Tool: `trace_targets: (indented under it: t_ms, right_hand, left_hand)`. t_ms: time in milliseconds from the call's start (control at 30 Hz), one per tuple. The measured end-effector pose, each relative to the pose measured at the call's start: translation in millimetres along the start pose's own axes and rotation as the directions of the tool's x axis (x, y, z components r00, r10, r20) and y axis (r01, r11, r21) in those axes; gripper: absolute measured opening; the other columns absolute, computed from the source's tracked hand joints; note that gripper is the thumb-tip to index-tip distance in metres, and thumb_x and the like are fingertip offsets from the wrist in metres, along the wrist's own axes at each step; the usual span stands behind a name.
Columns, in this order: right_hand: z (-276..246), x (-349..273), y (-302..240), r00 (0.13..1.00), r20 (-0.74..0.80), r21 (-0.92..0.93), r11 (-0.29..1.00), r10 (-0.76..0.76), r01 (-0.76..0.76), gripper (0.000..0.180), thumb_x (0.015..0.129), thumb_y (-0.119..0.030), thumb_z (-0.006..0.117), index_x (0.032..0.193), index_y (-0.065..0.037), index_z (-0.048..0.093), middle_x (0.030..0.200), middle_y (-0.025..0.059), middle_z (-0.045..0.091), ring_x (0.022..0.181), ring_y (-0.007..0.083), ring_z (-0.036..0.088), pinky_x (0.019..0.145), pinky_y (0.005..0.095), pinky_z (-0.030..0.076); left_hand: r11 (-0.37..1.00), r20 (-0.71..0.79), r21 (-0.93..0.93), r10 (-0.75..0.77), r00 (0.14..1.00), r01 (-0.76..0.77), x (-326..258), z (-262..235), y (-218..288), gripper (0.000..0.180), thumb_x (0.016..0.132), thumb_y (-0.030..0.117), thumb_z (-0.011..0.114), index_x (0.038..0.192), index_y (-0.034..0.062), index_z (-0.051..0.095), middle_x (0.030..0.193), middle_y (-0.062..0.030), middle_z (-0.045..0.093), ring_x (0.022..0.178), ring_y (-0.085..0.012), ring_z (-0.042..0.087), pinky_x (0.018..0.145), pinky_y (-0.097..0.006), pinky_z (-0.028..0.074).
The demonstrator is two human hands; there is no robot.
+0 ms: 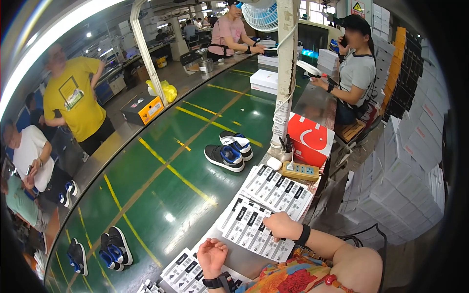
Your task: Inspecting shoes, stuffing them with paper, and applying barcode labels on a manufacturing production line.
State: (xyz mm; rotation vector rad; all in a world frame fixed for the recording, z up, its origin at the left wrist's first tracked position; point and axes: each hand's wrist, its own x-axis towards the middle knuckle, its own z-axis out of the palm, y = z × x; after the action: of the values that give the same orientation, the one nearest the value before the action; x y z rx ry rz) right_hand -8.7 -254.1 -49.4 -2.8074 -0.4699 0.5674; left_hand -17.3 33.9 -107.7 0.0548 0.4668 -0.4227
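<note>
My right hand (283,226), a dark band on its wrist, is closed at the upper right of a white label sheet (250,225) printed with black blocks and codes. The fingertips and the pinched edge are partly hidden. Beside that sheet, my left hand (212,256) hangs palm up with loosely curled fingers and nothing visible in it. A dark watch-like device (221,282) is strapped to the left wrist. More label sheets (279,189) lie beyond my right hand, and another stack (183,269) lies left of my left hand.
A green conveyor belt (195,168) with yellow lines carries dark shoes (224,157) with blue linings and another pair (116,248). A power strip (300,171), red box (310,139) and post (285,73) stand ahead. White boxes (391,180) are stacked at right. Several people are around the belt.
</note>
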Motion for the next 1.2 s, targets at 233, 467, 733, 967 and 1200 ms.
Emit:
trace_targets:
  t_ms: [233, 467, 733, 967, 1200]
  right_hand:
    - [-4.0, 2.7, -2.7, 0.999, 0.034, 0.032, 0.999, 0.038, -0.039, 0.036, 0.055, -0.013, 0.085, 0.081, -0.004, 0.063, 0.069, 0.0131, 0.069, 0.072, 0.0306, 0.071, 0.063, 0.0414, 0.053]
    - [-14.8, -1.2, -8.0, 0.995, 0.1, -0.019, 1.0, 0.015, -0.013, 0.037, 0.06, -0.017, 0.082, 0.086, -0.002, 0.061, 0.074, 0.0133, 0.068, 0.077, 0.0331, 0.069, 0.066, 0.0424, 0.052]
    - [-7.9, -1.3, -3.5, 0.997, 0.079, 0.004, 1.0, 0.018, -0.019, 0.037, 0.06, -0.018, 0.083, 0.087, -0.002, 0.061, 0.072, 0.0135, 0.068, 0.075, 0.0322, 0.069, 0.065, 0.0426, 0.052]
    - [-8.1, 0.6, -5.0, 0.995, 0.092, 0.006, 1.0, 0.027, -0.027, 0.042, 0.056, -0.018, 0.085, 0.087, -0.002, 0.061, 0.073, 0.0144, 0.068, 0.076, 0.0345, 0.069, 0.066, 0.0433, 0.053]
    - [-11.2, -1.4, -0.8, 0.993, 0.116, 0.027, 1.0, -0.007, 0.004, 0.049, 0.055, -0.02, 0.086, 0.091, -0.001, 0.058, 0.079, 0.0154, 0.067, 0.082, 0.0367, 0.068, 0.068, 0.0448, 0.053]
  left_hand:
    - [1.0, 0.0, 0.007, 0.01, 1.0, -0.01, -0.1, 2.9, -0.3, 0.01, 0.088, 0.017, 0.055, 0.086, 0.0094, 0.061, 0.083, -0.0041, 0.058, 0.077, -0.0183, 0.048, 0.074, -0.034, 0.04]
    - [1.0, 0.019, 0.009, 0.01, 1.0, -0.011, -0.4, -2.4, -1.2, 0.01, 0.088, 0.017, 0.056, 0.086, 0.0091, 0.062, 0.084, -0.0046, 0.058, 0.077, -0.0188, 0.049, 0.075, -0.035, 0.04]
    - [1.0, 0.024, 0.027, 0.013, 1.0, -0.014, 0.3, -1.8, -2.4, 0.01, 0.089, 0.017, 0.055, 0.086, 0.0096, 0.062, 0.085, -0.0049, 0.058, 0.077, -0.019, 0.049, 0.075, -0.035, 0.04]
    - [0.999, 0.013, 0.041, 0.023, 1.0, -0.023, -1.2, -1.3, -2.0, 0.01, 0.089, 0.017, 0.055, 0.086, 0.0094, 0.061, 0.085, -0.0049, 0.059, 0.077, -0.0187, 0.049, 0.075, -0.035, 0.04]
    - [1.0, 0.029, 0.027, 0.01, 1.0, -0.011, -1.0, -1.1, -2.7, 0.01, 0.089, 0.016, 0.055, 0.086, 0.0087, 0.062, 0.085, -0.0052, 0.058, 0.076, -0.0188, 0.049, 0.074, -0.034, 0.041]
